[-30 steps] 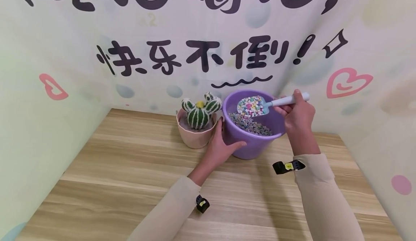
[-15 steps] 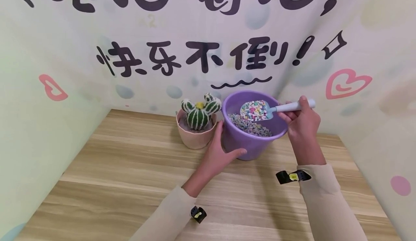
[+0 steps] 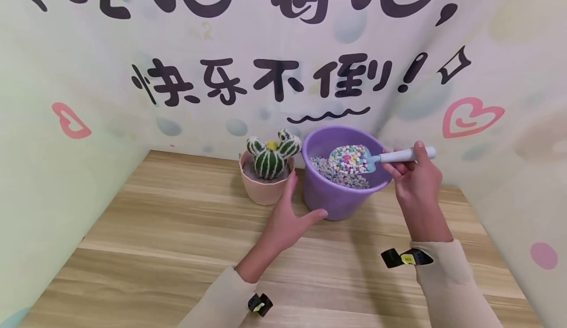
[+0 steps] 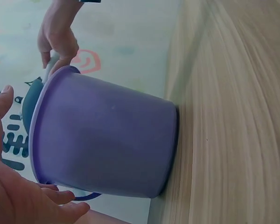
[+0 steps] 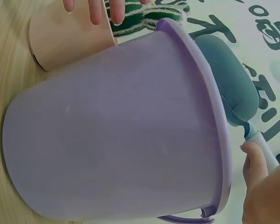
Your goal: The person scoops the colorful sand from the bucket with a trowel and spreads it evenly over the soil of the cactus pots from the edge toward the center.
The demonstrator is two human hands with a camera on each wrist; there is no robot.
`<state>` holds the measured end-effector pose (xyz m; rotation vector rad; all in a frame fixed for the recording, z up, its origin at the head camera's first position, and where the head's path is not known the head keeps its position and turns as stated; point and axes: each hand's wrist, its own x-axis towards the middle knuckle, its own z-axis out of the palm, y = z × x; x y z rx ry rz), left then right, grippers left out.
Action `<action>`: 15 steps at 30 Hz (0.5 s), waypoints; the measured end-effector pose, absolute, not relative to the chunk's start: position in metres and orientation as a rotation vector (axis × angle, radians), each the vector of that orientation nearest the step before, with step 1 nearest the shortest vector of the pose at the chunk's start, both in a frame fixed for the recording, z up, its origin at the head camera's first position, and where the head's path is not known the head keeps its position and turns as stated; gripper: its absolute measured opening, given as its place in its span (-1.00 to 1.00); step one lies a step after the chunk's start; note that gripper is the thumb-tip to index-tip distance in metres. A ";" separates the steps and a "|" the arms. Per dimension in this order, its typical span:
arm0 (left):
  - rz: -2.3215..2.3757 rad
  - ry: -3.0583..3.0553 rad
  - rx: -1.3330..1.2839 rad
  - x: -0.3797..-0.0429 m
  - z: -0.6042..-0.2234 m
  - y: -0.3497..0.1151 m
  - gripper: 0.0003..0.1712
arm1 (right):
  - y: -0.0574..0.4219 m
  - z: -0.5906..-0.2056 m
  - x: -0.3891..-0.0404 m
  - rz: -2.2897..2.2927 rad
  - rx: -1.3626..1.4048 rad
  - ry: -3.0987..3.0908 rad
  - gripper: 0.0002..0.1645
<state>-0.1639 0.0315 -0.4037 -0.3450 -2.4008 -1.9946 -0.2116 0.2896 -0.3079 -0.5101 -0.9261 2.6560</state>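
My right hand (image 3: 418, 186) grips the pale handle of a blue scoop (image 3: 400, 156). Heaped in the scoop are small multicoloured pebbles (image 3: 349, 159), held over the mouth of a purple bucket (image 3: 330, 197). More such pebbles (image 3: 352, 179) lie inside the bucket. From the right wrist view, the scoop's underside (image 5: 233, 77) shows beyond the bucket's rim. My left hand (image 3: 285, 222), thumb and fingers spread, is at the bucket's near left side and holds nothing. Its fingertips reach between the bucket and a pink pot (image 3: 263, 193) with a green-and-white knitted-looking cactus (image 3: 269, 164).
Bucket and pot stand side by side at the back of a wood-grain table (image 3: 177, 239). Behind them hangs a printed cloth wall (image 3: 239, 106), with more cloth at both sides. A purple carrying handle (image 4: 87, 196) hangs on the bucket's far side.
My right hand and the loaded scoop have shifted a little right and toward me. My left hand has drawn back from the bucket's side, down and left in the head view.
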 end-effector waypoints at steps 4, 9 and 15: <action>-1.998 -2.406 -0.321 -0.160 -0.403 0.026 0.28 | 0.289 -0.309 -0.207 2.676 -0.502 -0.913 -0.44; -2.040 -2.386 -0.337 -0.154 -0.403 0.020 0.25 | 0.287 -0.312 -0.202 2.696 -0.478 -0.906 -0.45; -2.026 -2.378 -0.349 -0.149 -0.401 0.013 0.29 | 0.286 -0.315 -0.194 2.733 -0.454 -0.862 -0.47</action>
